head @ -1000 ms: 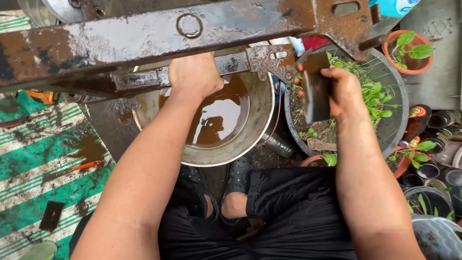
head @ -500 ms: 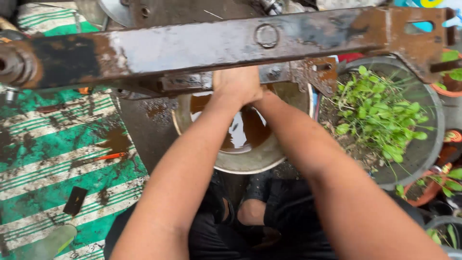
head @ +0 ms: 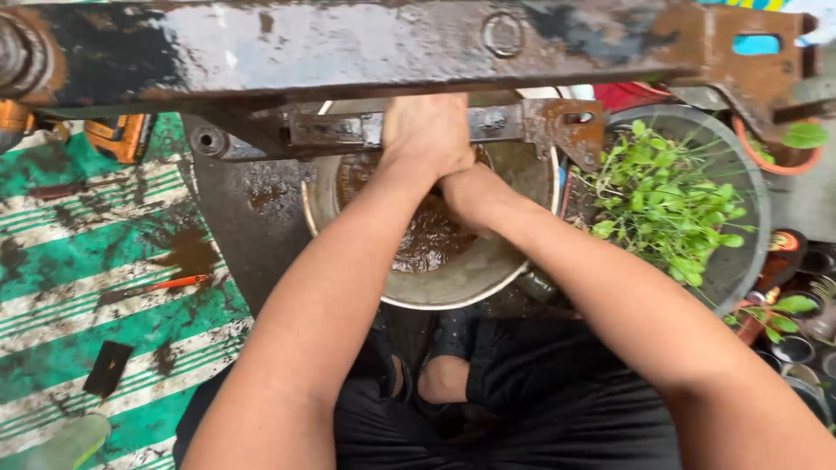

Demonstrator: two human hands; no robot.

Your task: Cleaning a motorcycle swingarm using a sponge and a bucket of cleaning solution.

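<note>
— Around the metal basin (head: pixel 475 278)?

— Sat low on the ground, right in front of the knees, holding brown muddy water (head: pixel 431 235). Crossed above by a long rusty wet steel beam (head: pixel 348 48), running left to right over the far rim. Beneath that, a shorter rusty bracket (head: pixel 514 122), also lying left to right, blocking sight of the basin's far edge. Right of the basin, touching or nearly so, a dark round planter (head: pixel 740 252) full of small green seedlings (head: pixel 666 196). Further right of the basin, small pots with sprouts (head: pixel 784 309). Left of the basin, a green and white striped mat (head: pixel 78 287), mud-stained, with a thin orange stick (head: pixel 170 284) lying on it.

— Hands?

— Left hand (head: pixel 427 130) over the basin's far half, partly tucked under the bracket, fingers curled down and hidden; cannot tell whether closed on anything. Right hand (head: pixel 466 196) pressed against the left wrist, just above the water, fingers out of sight too; cannot tell.

— Basin's direction?

— Round, so no long axis; mouth facing straight up.
</note>
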